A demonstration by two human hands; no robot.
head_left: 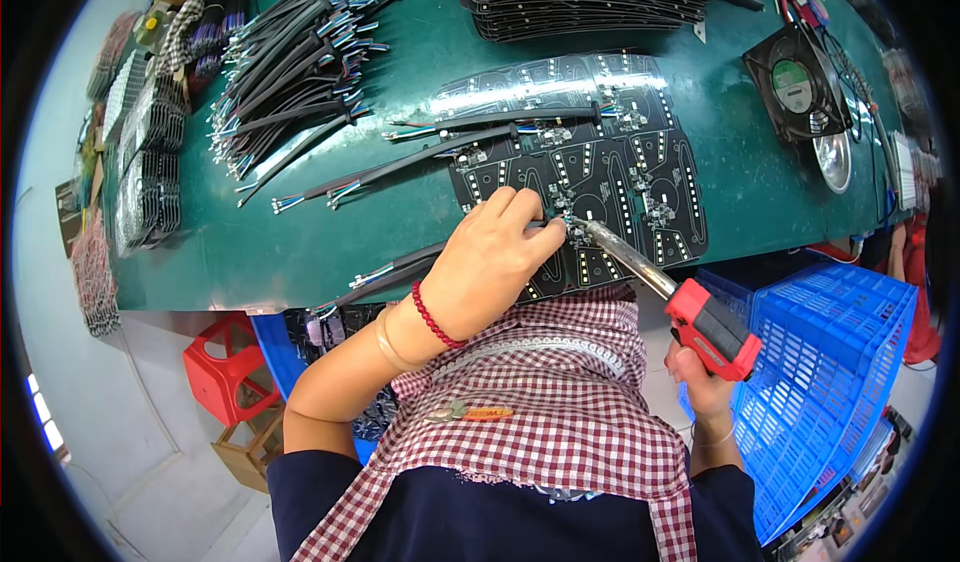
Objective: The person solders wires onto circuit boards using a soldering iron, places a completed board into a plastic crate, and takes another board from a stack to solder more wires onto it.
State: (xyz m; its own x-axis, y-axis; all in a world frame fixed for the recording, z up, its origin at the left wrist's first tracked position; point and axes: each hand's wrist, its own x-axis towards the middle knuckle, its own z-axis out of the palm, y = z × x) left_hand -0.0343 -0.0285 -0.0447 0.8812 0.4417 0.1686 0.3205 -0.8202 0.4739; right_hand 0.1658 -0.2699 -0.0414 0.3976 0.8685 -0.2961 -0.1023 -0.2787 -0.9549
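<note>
My left hand (490, 257) is closed, its fingertips pinching the end of a black-sleeved cable (400, 264) against a black circuit board panel (655, 157). The cable runs out to the left beneath my wrist, where thin coloured wires show at its far end. My right hand (700, 377) grips a red and black soldering iron (712, 330). Its metal barrel slants up to the left, and the tip is at the wire ends beside my left fingertips. Whether the tip touches the wires cannot be made out. Two more cables (420, 157) lie across the panel, reaching left over the green tabletop (330, 247).
A heap of black cables (295, 72) lies at the far left. Stacked circuit boards (590, 2) stand at the back. A black fan (797, 84) is on the right of the table. Blue plastic crates (825, 362) stand below right, a red stool (230, 367) below left.
</note>
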